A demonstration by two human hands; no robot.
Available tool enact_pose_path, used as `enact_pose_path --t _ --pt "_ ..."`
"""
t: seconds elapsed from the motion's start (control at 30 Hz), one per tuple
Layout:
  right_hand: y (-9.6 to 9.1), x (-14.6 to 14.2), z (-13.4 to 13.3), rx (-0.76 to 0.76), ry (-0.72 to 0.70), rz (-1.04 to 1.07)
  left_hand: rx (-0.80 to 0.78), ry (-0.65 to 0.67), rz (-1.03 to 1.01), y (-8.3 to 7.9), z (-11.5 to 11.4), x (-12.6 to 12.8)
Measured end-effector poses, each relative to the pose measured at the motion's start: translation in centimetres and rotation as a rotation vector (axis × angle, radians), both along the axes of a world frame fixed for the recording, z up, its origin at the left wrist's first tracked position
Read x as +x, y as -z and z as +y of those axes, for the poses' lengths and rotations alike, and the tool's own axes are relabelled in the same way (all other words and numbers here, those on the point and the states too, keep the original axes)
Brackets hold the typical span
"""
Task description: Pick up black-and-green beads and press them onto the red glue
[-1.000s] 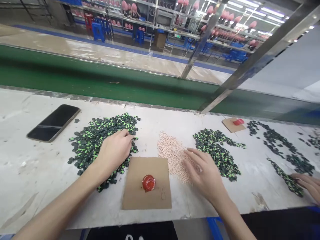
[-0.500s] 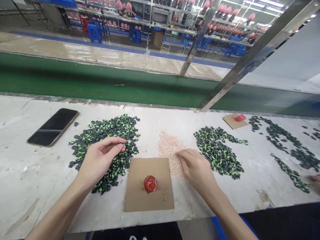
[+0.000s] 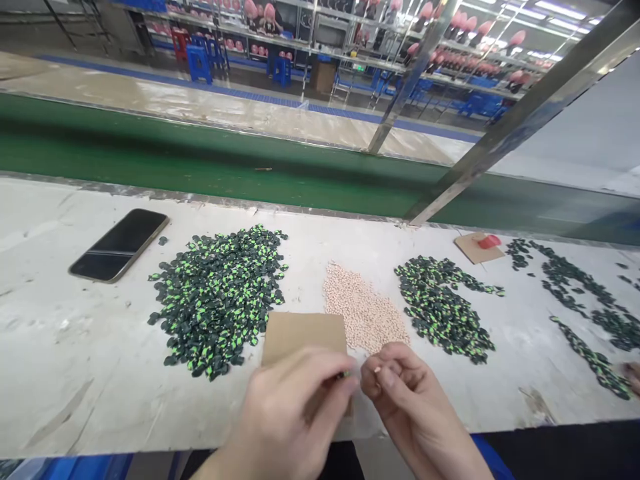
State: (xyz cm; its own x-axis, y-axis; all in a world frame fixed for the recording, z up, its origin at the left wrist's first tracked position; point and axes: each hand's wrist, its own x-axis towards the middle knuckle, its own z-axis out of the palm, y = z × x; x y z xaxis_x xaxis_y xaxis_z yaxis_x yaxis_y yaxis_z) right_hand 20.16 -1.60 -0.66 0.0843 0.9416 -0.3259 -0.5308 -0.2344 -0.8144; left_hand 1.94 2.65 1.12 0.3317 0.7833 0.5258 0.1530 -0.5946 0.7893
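Note:
My left hand, smeared by motion, pinches a small dark piece with green marks above the cardboard square. Beside it, my right hand is closed with a tiny pale pink bead between thumb and finger. The fingertips of both hands are close together. Behind my right hand spreads a heap of pale pink beads. To the left lies a large pile of black-and-green pieces. My left hand hides the red round thing on the cardboard.
A phone lies at the back left. Another black-and-green pile is right of the beads. Farther right are a second cardboard piece with a red cap and another person's hand. A green belt runs behind a metal post.
My left hand has come from the left pile to above the cardboard with a dark piece. My right hand has drawn back from the heap with a bead, toward my left hand.

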Motion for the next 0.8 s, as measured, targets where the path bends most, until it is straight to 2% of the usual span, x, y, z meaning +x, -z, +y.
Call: enact_pose_path --t 0.07,0.17,0.3,0.37,0.4,0.53,0.6,0.67,0.8 --pt "-0.3 -0.9 -0.3 -0.027 0.015 0.035 0.145 -0.013 0.046 0.4 -0.3 0.4" --pt "-0.6 -1.9 -0.6 -0.06 0.113 -0.03 0.269 -0.037 0.163 0.9 -0.4 0.5" --pt "0.1 -2.0 -1.0 0.004 0.124 -0.229 0.279 -0.031 0.238 1.2 -0.3 0.2" --pt "0.5 -1.8 -1.3 0.043 0.103 -0.335 0.139 0.002 0.156 1.1 -0.4 0.1" --pt "0.5 -1.7 -1.4 0.068 0.09 -0.384 0.014 0.028 0.095 1.0 -0.5 0.1" --pt "0.0 -1.7 -1.3 0.24 -0.003 -0.559 -0.742 0.198 -0.092 -0.3 -0.7 -0.4" --pt "-0.6 -1.9 -1.2 0.316 -0.035 -0.632 -1.043 0.269 -0.135 -1.1 -0.6 -0.8" --pt "-1.2 -2.2 -1.2 0.369 -0.054 -0.709 -1.174 0.294 -0.173 -1.6 -0.4 -1.1" --pt "-1.5 -2.6 -1.5 0.433 -0.096 -0.867 -1.197 0.317 -0.168 -1.4 -0.6 -1.6"
